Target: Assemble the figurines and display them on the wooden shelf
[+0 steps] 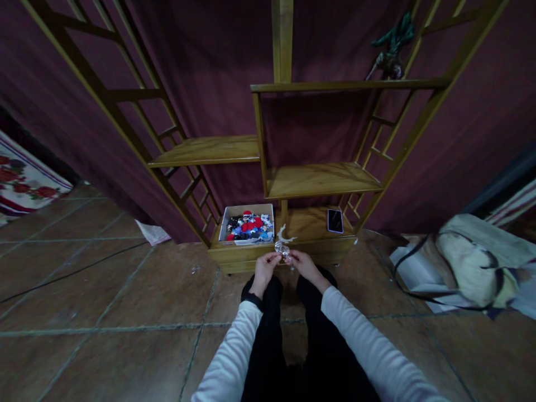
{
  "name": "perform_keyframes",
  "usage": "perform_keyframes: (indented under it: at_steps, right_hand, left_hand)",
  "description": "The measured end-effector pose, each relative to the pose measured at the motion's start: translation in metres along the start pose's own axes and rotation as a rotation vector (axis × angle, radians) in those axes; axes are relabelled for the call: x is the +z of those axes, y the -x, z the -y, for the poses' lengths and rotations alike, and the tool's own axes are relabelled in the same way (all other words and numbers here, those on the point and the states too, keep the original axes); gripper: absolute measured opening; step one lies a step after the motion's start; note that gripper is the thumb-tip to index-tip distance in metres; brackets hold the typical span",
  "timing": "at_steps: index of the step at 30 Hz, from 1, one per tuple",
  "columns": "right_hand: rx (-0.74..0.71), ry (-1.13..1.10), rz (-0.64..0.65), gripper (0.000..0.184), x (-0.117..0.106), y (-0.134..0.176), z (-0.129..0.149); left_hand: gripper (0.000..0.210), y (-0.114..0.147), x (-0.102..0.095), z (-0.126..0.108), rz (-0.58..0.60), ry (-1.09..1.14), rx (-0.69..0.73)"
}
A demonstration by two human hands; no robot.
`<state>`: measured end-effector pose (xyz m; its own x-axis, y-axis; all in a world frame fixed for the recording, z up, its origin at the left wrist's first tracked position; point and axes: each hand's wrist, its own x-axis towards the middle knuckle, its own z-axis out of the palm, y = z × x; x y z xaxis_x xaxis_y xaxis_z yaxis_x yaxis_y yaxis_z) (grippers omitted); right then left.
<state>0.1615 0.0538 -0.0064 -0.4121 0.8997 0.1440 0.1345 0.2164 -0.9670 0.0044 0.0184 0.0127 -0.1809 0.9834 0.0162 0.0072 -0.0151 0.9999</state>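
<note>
Between my two hands, a small shiny, crinkled clear piece (282, 249) that looks like plastic is pinched from both sides. My left hand (266, 269), with a black band on its wrist, grips its left end with closed fingers. From the right, the closed fingers of my right hand (305, 264) hold the other end. Just beyond them shows a white curved, branching thing (285, 235); whether it touches the clear piece I cannot tell. Left of that, a cardboard box (224, 223) full of small red, blue, black and white figures rests on the low shelf.
A wooden shelf unit (320, 180) stands before a dark red curtain. On its bottom board lies a phone (335, 221); a green figurine (392, 50) stands on the upper right shelf. Bags (469, 257) sit on the tiled floor at right, and a black cable (84, 270) runs at left.
</note>
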Motion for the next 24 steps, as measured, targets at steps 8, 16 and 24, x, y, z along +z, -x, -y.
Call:
perform_keyframes:
  at_steps: [8, 16, 24]
  right_hand:
    - [0.042, -0.06, 0.012, 0.025, 0.0006, -0.003, -0.0055]
    - [0.077, -0.111, 0.014, 0.032, -0.0005, -0.004, -0.0041]
    - [0.113, -0.274, 0.022, 0.042, 0.0001, -0.0043, -0.0049]
  left_hand:
    - [0.025, -0.0015, 0.0004, 0.0022, -0.009, 0.004, -0.003]
    - [0.027, -0.0021, 0.001, 0.0041, -0.039, 0.004, -0.006]
    - [0.024, -0.0051, 0.0026, 0.0098, -0.1, -0.003, 0.008]
